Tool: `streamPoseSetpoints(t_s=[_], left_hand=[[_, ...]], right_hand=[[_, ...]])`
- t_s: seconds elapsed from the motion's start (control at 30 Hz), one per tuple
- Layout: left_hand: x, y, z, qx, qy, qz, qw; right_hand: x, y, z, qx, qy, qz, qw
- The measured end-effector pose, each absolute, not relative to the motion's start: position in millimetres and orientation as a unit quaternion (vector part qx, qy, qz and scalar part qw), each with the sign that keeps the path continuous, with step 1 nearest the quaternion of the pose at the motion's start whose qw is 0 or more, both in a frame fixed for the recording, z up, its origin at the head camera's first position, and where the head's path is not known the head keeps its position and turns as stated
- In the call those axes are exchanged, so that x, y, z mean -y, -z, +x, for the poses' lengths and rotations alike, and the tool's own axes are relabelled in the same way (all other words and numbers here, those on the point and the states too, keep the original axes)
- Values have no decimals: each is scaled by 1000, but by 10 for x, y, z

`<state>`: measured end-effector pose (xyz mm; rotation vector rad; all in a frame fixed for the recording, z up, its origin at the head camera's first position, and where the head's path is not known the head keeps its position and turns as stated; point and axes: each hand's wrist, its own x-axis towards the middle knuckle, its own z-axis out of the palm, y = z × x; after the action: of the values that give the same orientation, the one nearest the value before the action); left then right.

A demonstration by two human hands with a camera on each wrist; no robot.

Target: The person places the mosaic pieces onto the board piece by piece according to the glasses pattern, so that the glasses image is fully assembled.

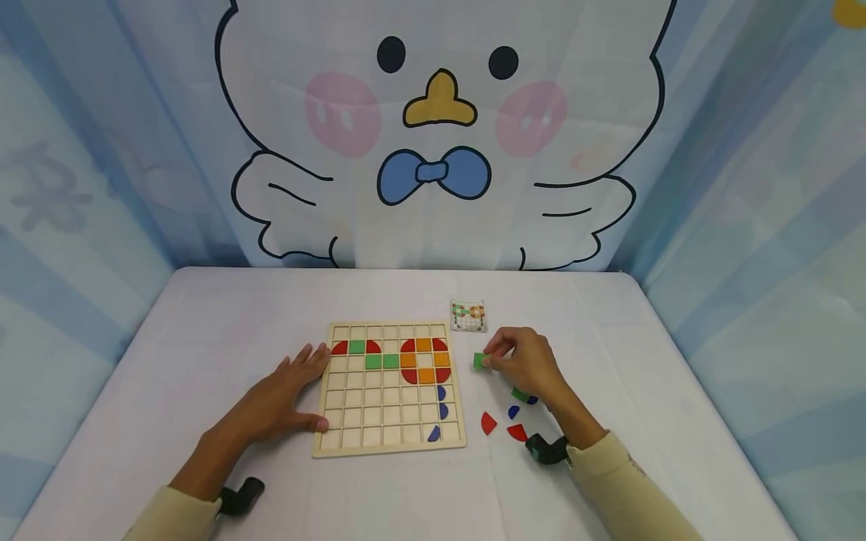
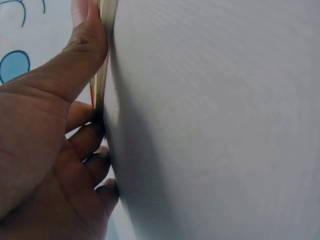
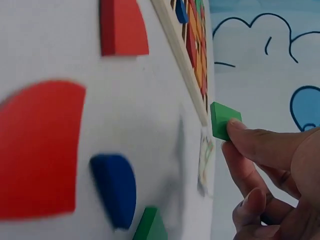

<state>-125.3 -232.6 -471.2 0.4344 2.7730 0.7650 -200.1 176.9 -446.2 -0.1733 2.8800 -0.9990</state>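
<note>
A wooden grid board (image 1: 389, 452) lies on the table with red, green, orange and blue pieces in its cells. My left hand (image 1: 280, 394) rests along the board's left edge, thumb and fingers spread and touching the rim, as the left wrist view also shows. Right of the board, my right hand (image 1: 528, 362) pinches a green square block (image 3: 223, 121) between thumb and fingers, held above the table. Beneath and near that hand lie red quarter-circle pieces (image 1: 489, 423), a blue half-circle piece (image 1: 513, 412) and another green piece (image 1: 519, 394), partly hidden by the hand.
A small printed pattern card (image 1: 469, 316) lies beyond the board's upper right corner. The white table (image 1: 230, 315) meets a curtain (image 1: 433, 225) with a cartoon figure at the back. Each wrist wears a black camera (image 1: 546, 449).
</note>
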Motion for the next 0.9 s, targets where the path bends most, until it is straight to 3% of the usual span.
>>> streamPoseSetpoints(t_s=[0.9], left_hand=[[2308, 4677, -1228, -947, -261, 154, 110]], right_hand=[[-322, 4353, -1965, -910, 359, -198, 66]])
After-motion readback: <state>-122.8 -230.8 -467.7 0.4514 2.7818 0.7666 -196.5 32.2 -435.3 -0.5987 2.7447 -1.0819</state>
